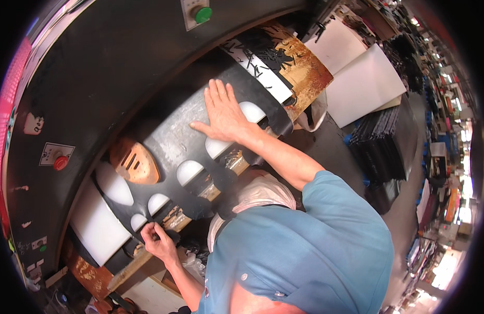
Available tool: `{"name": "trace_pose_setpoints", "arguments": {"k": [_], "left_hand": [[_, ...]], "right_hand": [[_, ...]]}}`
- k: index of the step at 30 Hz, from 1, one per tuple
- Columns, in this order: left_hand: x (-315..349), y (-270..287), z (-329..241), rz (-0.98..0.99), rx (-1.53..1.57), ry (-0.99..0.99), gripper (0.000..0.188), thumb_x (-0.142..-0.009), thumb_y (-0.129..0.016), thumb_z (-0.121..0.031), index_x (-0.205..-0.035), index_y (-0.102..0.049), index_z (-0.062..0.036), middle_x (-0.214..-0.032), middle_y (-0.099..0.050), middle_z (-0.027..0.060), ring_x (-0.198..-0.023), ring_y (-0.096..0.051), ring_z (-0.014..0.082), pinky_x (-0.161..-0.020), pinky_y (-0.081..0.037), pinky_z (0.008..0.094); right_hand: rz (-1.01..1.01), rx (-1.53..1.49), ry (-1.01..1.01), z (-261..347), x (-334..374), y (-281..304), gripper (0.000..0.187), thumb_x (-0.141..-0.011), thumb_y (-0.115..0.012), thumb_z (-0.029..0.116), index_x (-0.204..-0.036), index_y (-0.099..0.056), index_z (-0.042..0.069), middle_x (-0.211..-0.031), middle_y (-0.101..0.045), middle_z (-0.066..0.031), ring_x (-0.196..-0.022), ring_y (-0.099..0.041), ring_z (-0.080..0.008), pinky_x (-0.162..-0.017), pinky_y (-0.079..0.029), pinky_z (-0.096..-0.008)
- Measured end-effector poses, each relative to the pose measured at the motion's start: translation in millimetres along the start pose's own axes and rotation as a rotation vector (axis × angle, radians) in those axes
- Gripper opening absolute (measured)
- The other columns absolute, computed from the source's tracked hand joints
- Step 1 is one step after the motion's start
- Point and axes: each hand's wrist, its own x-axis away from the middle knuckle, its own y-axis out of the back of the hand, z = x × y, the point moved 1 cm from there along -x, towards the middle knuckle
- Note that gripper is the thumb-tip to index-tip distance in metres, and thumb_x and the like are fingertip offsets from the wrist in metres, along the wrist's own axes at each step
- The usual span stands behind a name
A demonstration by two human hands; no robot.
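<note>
A large black sheet (174, 138) lies over a white board (101, 225) on the machine bed, and white shows through its rounded cut-outs. My right hand (223, 112) rests flat on the sheet's far right part, fingers stretched and thumb out to the side. At the near left, my left hand (158, 243) is curled at the sheet's near edge, beside the smallest half-round cut-out; its fingertips seem to pinch that edge. Between the hands, towards the machine, a tan sole-shaped cutting die (136, 162) with dark slots sits on the sheet.
A dark machine beam (95, 78) with a red button (60, 163) and a green button (202, 14) runs along the far side. Black offcut strips (276, 57) litter the bed's right end. White sheets (365, 86) and stacked black sheets (380, 141) stand at the right.
</note>
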Motion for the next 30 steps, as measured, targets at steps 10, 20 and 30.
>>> {"name": "trace_pose_setpoints", "arguments": {"k": [10,20,30], "left_hand": [[-69.7,45.9,-35.7,0.426,-0.109,0.11,0.012,-0.107,-0.069,-0.009,-0.107,-0.069,0.0028,-0.081,-0.071,0.0078,-0.071,-0.065,0.0119,-0.069,-0.055,0.0281],[-220.3,-47.8,-38.1,0.27,-0.18,-0.364,0.044,-0.112,-0.049,-0.002,-0.155,-0.056,-0.0024,-0.163,-0.051,0.0262,-0.154,-0.046,0.0427,-0.128,-0.034,0.0487],[-224.4,-48.2,-12.7,0.319,-0.112,-0.331,0.046,-0.115,-0.044,-0.003,-0.16,-0.052,-0.0037,-0.165,-0.048,0.0292,-0.155,-0.046,0.0419,-0.127,-0.035,0.0453]], "right_hand": [[-0.045,-0.123,-0.017,7.7,7.6,0.0,0.112,-0.103,-0.053,0.071,-0.161,-0.028,-0.021,-0.172,-0.018,-0.0423,-0.165,-0.011,-0.0525,-0.135,-0.007,-0.0602],[-0.005,-0.089,-0.055,10.2,13.4,9.7,0.113,-0.102,-0.056,0.07,-0.162,-0.026,-0.02,-0.173,-0.014,-0.0421,-0.165,-0.007,-0.0525,-0.135,-0.006,-0.0592],[0.0,-0.067,-0.073,19.2,17.5,7.7,0.114,-0.103,-0.048,0.074,-0.163,-0.025,-0.02,-0.173,-0.014,-0.0416,-0.165,-0.007,-0.0533,-0.135,-0.005,-0.0593]]}}
